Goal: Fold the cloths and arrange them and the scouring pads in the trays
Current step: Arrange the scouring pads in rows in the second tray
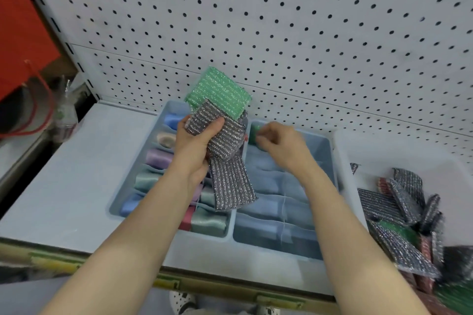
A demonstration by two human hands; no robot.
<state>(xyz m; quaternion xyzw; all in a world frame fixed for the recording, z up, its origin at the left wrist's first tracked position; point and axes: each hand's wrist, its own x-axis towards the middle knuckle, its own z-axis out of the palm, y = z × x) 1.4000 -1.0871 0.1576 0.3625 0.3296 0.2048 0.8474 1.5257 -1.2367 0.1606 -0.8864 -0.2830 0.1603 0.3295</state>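
In the left hand (194, 146), clamped between thumb and curled fingers, a fan of flat rectangular scouring pads. At the back, standing above the fist, one bright green knitted pad (220, 94) with glittering ribs. In front, dark grey pads (231, 181) shot with silver thread, one hanging limp below the palm. All held in the air just left of the pale blue plastic tray with thin inner dividers (326, 158), over its left wall.

Right hand (279, 143) low at that tray's far left corner, fingertips pinched on a small green thing (255, 133). Mostly covered by the fingers and blurred, so impossible to tell more than its colour.

Touching the divider tray's left wall, a second pale blue compartment tray (118, 194). Packed with glossy, satin-looking rolled cloths (156, 158) in blue, peach, lilac, mint and pink, several hidden under the left forearm.

To the right of the divider tray, a white plastic bin (358, 143) heaped with loose sparkly scouring pads (399, 210) in grey, red and green. Smeared by motion toward the edge, cut off at the corner, too jumbled to count.

Behind the divider tray, a white perforated metal pegboard (281, 20); beneath it, a smooth pale grey shelf (64, 174).
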